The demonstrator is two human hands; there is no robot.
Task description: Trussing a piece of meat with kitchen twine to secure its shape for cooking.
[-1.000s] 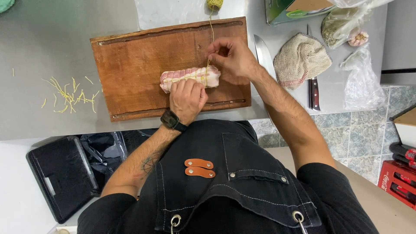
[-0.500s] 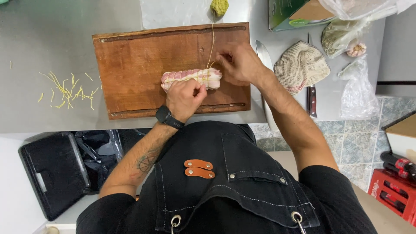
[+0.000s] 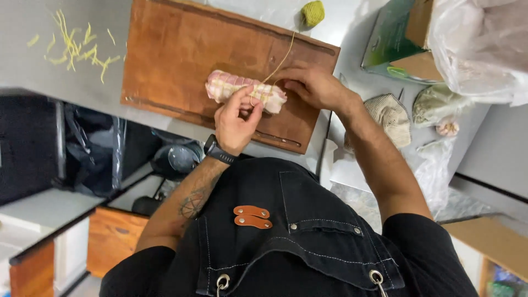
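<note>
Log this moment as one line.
left hand: pinching yellow twine | right hand: steadying pink rolled meat | surface: brown wooden cutting board

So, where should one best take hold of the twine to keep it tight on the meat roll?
Pinch the twine just above the meat roll, coming from the ball side: it runs there as one bare, straight strand across the board, clear of both hands.

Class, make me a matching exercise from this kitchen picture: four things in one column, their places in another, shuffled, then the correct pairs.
Things:
1. meat roll
2. ball of twine
3. yellow scraps
4. knitted cloth

Places:
A. on the counter, left of the board
B. beyond the board's far edge
C. on the wooden board, under both hands
D. on the counter, right of the board

Pairs: 1-C, 2-B, 3-A, 4-D
</note>
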